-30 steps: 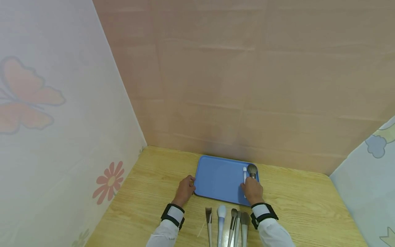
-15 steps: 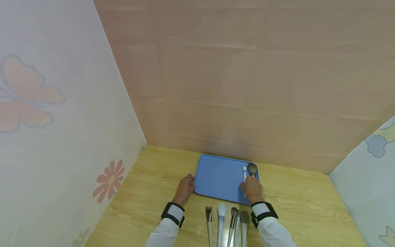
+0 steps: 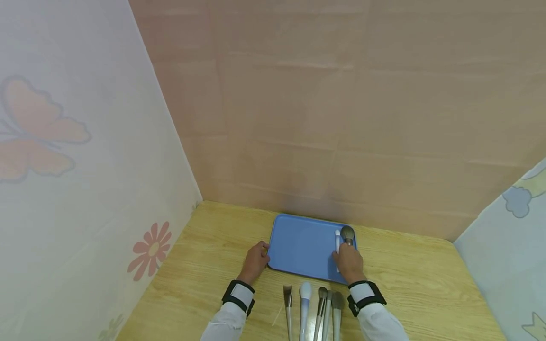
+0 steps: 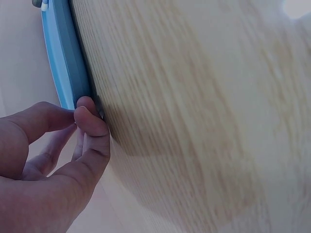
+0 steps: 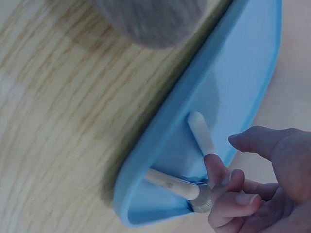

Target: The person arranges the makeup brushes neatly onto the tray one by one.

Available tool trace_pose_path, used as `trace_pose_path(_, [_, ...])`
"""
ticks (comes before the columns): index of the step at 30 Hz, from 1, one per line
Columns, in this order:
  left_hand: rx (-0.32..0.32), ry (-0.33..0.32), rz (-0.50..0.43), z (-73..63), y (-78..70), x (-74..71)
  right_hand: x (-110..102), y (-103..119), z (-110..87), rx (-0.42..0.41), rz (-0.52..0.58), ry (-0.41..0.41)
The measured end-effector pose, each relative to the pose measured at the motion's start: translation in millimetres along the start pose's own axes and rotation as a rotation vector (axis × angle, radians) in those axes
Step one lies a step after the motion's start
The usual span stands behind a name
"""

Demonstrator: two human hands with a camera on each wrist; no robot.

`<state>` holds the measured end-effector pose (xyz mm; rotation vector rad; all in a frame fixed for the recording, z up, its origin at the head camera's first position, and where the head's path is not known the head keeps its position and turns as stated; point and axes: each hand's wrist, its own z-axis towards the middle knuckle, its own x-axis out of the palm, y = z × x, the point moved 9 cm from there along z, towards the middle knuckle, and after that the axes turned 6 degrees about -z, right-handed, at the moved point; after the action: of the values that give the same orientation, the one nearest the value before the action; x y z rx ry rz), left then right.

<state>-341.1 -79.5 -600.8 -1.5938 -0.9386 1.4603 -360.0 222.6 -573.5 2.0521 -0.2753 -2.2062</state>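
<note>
A shallow blue tray (image 3: 298,246) lies on the table. At its left edge my left hand (image 3: 253,262) pinches the rim; the left wrist view has the thumb and fingers together at the tray (image 4: 63,53) corner. My right hand (image 3: 350,264) is over the tray's right end, above two makeup brushes. One is a slim white brush (image 3: 337,237), the other a large fluffy dark brush (image 3: 347,233). In the right wrist view a fingertip touches the white brush (image 5: 200,130), with the thumb held apart. The large brush's handle (image 5: 167,182) lies beside the fingers.
Several more makeup brushes lie in front of the tray, among them a flat brush (image 3: 288,300), a white-headed brush (image 3: 305,296) and a wide dark brush (image 3: 337,303). A brown covered wall (image 3: 298,118) rises behind the table (image 3: 405,274), with patterned panels at both sides.
The view has shifted very slightly. Both hands, the tray and the brushes stay in place.
</note>
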Motion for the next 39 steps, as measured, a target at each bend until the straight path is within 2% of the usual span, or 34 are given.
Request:
trace_pose_path(8, [-0.007, 0.013, -0.009, -0.7, -0.2, 0.1, -25, -1, -18.9, 0.024, 0.045, -0.022])
trace_pose_path(19, [-0.009, 0.018, -0.021, -1.7, -3.2, -1.2, -65, -7, -55.7, -0.002, 0.113, -0.071])
trace_pose_path(30, [0.04, 0.03, -0.031, -4.5, -9.0, -6.6, -86, -6, -86.1, -0.01, 0.129, -0.025])
trace_pose_path(35, [0.046, 0.011, 0.032, -4.3, -7.1, -6.9, -90, -6, -99.2, 0.002, 0.15, 0.019])
trace_pose_path(39, [0.034, -0.01, 0.07, -2.6, -5.9, -6.4, -89, -3, -108.9, -0.023, 0.141, 0.048])
